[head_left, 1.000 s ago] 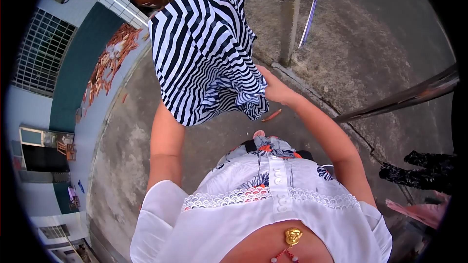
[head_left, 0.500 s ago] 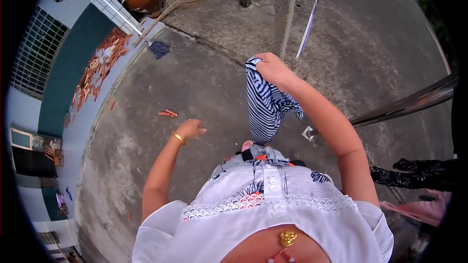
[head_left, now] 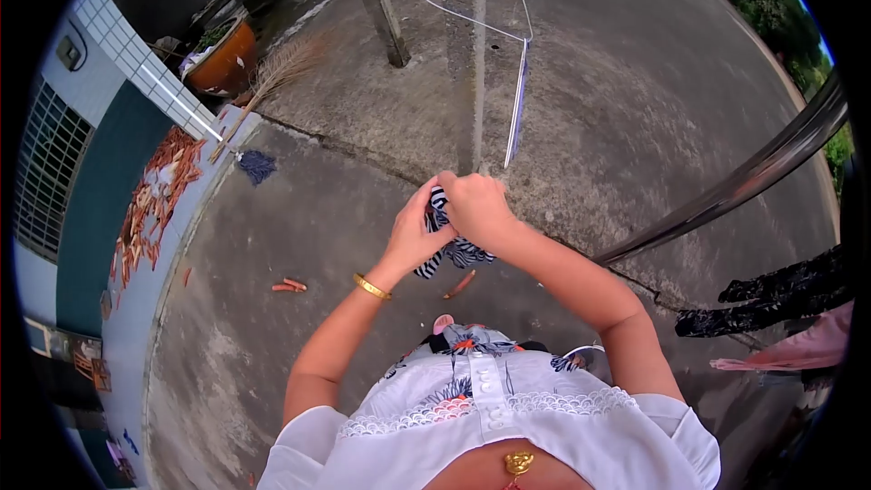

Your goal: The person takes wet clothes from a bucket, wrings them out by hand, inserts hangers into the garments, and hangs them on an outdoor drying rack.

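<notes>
A navy-and-white striped garment [head_left: 464, 254] is bunched up between my hands in front of me. My right hand [head_left: 476, 204] is closed on its upper edge. Against it from the other side, my left hand [head_left: 419, 231] wraps round the same cloth, a gold bangle on its wrist. Both hands touch at the top, and much of the garment is hidden behind them. Just beyond the hands hangs a wire hanger [head_left: 517, 113] with a bluish-white strip, seen edge-on.
A dark shiny pole [head_left: 726, 191] slants across the right side. Black patterned clothing [head_left: 771, 304] and a pink cloth [head_left: 789, 345] hang there. At left are a mop [head_left: 255, 166], a broom [head_left: 281, 77], an orange pot [head_left: 224, 56] and reddish-brown pieces [head_left: 159, 195] along the wall. A concrete post [head_left: 463, 63] stands ahead.
My left hand has come across from the left and taken hold of the striped garment. My right hand has moved lower and left, and the garment, earlier hanging long, is now gathered up.
</notes>
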The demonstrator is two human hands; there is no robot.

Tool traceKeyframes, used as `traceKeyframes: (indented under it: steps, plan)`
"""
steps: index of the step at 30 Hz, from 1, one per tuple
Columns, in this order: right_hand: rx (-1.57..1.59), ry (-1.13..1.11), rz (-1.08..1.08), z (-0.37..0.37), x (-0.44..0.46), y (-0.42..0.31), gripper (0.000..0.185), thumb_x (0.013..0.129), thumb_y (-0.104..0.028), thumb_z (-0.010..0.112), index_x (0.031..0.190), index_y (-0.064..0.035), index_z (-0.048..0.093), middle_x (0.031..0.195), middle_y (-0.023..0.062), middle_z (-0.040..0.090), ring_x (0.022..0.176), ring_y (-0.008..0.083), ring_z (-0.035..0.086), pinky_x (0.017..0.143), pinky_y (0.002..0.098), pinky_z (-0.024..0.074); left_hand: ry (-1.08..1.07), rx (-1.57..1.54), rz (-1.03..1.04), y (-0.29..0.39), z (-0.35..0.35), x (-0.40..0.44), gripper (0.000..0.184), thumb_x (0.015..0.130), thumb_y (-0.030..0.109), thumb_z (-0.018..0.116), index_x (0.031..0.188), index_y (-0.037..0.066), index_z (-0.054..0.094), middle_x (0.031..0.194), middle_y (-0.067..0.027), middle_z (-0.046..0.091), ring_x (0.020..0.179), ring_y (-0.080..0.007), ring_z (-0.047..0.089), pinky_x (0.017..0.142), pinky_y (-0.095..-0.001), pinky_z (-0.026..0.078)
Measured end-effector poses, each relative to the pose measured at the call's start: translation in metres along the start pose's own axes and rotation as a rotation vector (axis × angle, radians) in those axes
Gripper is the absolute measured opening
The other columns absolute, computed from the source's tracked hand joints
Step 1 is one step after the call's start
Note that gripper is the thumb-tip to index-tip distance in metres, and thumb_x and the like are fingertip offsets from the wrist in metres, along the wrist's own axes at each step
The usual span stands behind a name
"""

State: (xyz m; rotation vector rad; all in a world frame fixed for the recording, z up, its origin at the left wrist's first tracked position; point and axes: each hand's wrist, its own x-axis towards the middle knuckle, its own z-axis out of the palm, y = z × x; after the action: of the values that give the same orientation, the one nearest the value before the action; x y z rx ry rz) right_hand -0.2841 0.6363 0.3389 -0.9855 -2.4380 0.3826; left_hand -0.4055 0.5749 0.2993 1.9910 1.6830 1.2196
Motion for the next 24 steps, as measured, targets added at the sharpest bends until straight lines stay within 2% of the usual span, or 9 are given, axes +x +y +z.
traceKeyframes:
  steps: [2, 8, 10, 13, 14, 16, 18, 19, 24]
  plan:
    - [0.034, 0.068, -0.025, 0.008, 0.004, 0.002, 0.013, 0.062, -0.002, 0.051, 0.076, -0.0028, 0.051, 0.058, 0.0185, 0.055, 0.059, 0.0367, 0.056, 0.053, 0.0449, 0.0439, -0.041, -0.408, -0.249, -0.006, 0.010, 0.004, 0.053, 0.069, 0.009, 0.062, 0.118, 0.004, 0.041, 0.096, -0.0138, 0.057, 0.086, -0.0202, 0.056, 0.073, -0.0300, 0.044]
    - [0.070, 0.021, -0.060, 0.013, 0.015, 0.016, 0.015, 0.060, -0.003, 0.056, 0.075, -0.0022, 0.052, 0.059, 0.0174, 0.055, 0.061, 0.0330, 0.057, 0.054, 0.0411, 0.0441, -0.249, -0.657, -0.497, -0.009, -0.017, 0.007, 0.050, 0.074, -0.003, 0.046, 0.122, 0.001, 0.035, 0.103, -0.0042, 0.053, 0.091, -0.0085, 0.050, 0.081, -0.0237, 0.039]
    - [0.099, -0.023, -0.089, 0.011, 0.022, 0.020, 0.016, 0.062, -0.005, 0.058, 0.076, -0.0018, 0.053, 0.058, 0.0163, 0.055, 0.060, 0.0294, 0.058, 0.054, 0.0383, 0.0444, -0.363, -1.211, -0.789, 0.003, -0.034, 0.005, 0.048, 0.074, -0.003, 0.043, 0.121, 0.001, 0.037, 0.104, -0.0048, 0.054, 0.093, -0.0082, 0.051, 0.080, -0.0218, 0.040]
    - [1.017, -1.054, -0.161, 0.005, 0.043, 0.056, 0.035, 0.072, -0.027, 0.067, 0.093, -0.0013, 0.055, 0.075, 0.0013, 0.057, 0.072, 0.0103, 0.053, 0.064, 0.0239, 0.0419, -0.381, -1.056, -0.782, -0.003, -0.045, -0.003, 0.025, 0.081, 0.006, 0.050, 0.105, 0.000, 0.051, 0.090, -0.0042, 0.059, 0.077, -0.0082, 0.056, 0.068, -0.0193, 0.044]
    - [1.216, -1.048, -0.135, -0.003, 0.049, 0.074, 0.037, 0.075, -0.028, 0.064, 0.098, -0.0015, 0.054, 0.089, -0.0007, 0.057, 0.083, 0.0103, 0.052, 0.071, 0.0230, 0.0411, -0.378, -0.956, -0.801, -0.003, -0.049, -0.003, 0.019, 0.082, 0.011, 0.053, 0.097, -0.001, 0.055, 0.081, -0.0031, 0.060, 0.069, -0.0073, 0.056, 0.063, -0.0183, 0.045]
    - [1.246, -0.292, 0.183, 0.015, 0.073, 0.123, 0.033, 0.079, -0.028, 0.059, 0.098, -0.0016, 0.054, 0.096, 0.0024, 0.056, 0.088, 0.0114, 0.051, 0.076, 0.0262, 0.0406, -0.315, -0.972, -0.795, 0.015, -0.062, 0.003, 0.020, 0.083, 0.019, 0.056, 0.089, 0.000, 0.059, 0.075, -0.0021, 0.061, 0.064, -0.0069, 0.057, 0.059, -0.0193, 0.046]
    - [0.464, 0.367, 0.675, 0.061, 0.107, 0.201, 0.029, 0.080, -0.026, 0.050, 0.096, -0.0019, 0.054, 0.092, 0.0149, 0.057, 0.089, 0.0263, 0.054, 0.076, 0.0363, 0.0422, -0.325, -1.008, -0.848, 0.019, -0.076, 0.002, 0.019, 0.083, 0.016, 0.055, 0.091, 0.000, 0.058, 0.079, -0.0037, 0.062, 0.067, -0.0071, 0.058, 0.061, -0.0198, 0.047]
    - [0.389, 0.400, 0.741, 0.082, 0.121, 0.238, 0.031, 0.078, -0.027, 0.049, 0.094, -0.0011, 0.054, 0.089, 0.0195, 0.057, 0.085, 0.0319, 0.055, 0.075, 0.0393, 0.0425, -0.332, -1.042, -0.851, 0.021, -0.082, 0.002, 0.021, 0.081, 0.017, 0.058, 0.091, -0.001, 0.058, 0.081, -0.0037, 0.062, 0.069, -0.0077, 0.058, 0.064, -0.0207, 0.047]
    - [0.610, 0.222, 0.790, 0.113, 0.134, 0.276, 0.025, 0.077, -0.028, 0.051, 0.091, -0.0083, 0.058, 0.088, 0.0136, 0.060, 0.081, 0.0289, 0.058, 0.071, 0.0382, 0.0438, -0.308, -1.112, -0.823, 0.032, -0.109, -0.001, 0.028, 0.073, 0.010, 0.065, 0.098, -0.001, 0.056, 0.088, -0.0042, 0.061, 0.079, -0.0103, 0.058, 0.072, -0.0233, 0.047]
